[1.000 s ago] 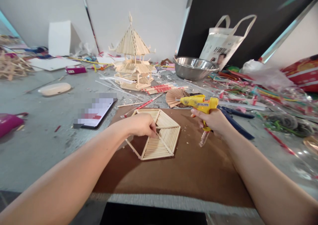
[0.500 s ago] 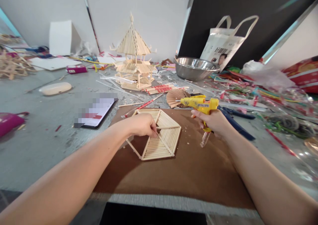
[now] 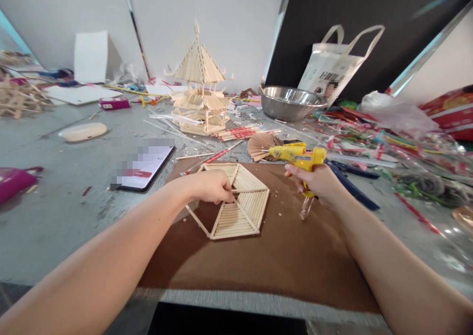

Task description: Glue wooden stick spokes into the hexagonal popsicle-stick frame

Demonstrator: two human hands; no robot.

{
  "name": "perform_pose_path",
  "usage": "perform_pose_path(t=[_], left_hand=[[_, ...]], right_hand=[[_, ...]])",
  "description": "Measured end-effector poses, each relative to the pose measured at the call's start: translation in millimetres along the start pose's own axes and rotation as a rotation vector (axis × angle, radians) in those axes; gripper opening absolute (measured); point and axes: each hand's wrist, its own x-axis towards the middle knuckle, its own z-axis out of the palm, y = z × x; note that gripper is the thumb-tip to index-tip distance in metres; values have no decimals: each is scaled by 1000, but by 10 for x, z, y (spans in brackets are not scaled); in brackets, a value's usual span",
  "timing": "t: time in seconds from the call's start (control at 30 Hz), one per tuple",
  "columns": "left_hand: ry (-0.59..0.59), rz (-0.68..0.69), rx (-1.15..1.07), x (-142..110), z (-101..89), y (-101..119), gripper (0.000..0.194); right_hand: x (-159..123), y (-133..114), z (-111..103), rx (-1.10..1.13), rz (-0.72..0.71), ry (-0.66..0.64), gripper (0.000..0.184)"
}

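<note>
A flat hexagonal panel of thin wooden sticks (image 3: pixel 242 219) lies on a brown mat (image 3: pixel 266 271). Some of its triangular sections are filled with sticks, while the front left one is an open outline. Over the panel's centre, my left hand (image 3: pixel 214 186) is closed in a pinch, its fingertips touching the sticks where the spokes meet. Whatever is between those fingertips is hidden. To the right, above the mat, my right hand (image 3: pixel 314 180) grips a yellow hot glue gun (image 3: pixel 295 155) by its handle. The nozzle points left, and a clear glue stick hangs below the handle.
A wooden-stick pagoda model (image 3: pixel 199 83) stands behind the mat, with a bundle of red-marked sticks (image 3: pixel 244 132) beside it. Left is a phone (image 3: pixel 148 167); right are blue-handled pliers (image 3: pixel 351 184). A metal bowl (image 3: pixel 291 103), white bag (image 3: pixel 325 71) and coloured scraps (image 3: pixel 399 133) sit further back.
Almost nothing differs. My left hand stays pinched at the panel's centre with a very slight shift, and my right hand holds the glue gun in nearly the same place.
</note>
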Motion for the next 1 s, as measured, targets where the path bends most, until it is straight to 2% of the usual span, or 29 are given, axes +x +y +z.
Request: perform_pose_path(t=[0.23, 1.0], left_hand=[[-2, 74, 50, 11, -10, -9, 28], [44, 37, 71, 33, 30, 13, 27]], right_hand=[[-18, -21, 2, -18, 18, 1, 24], [-19, -23, 21, 3, 11, 5, 25]])
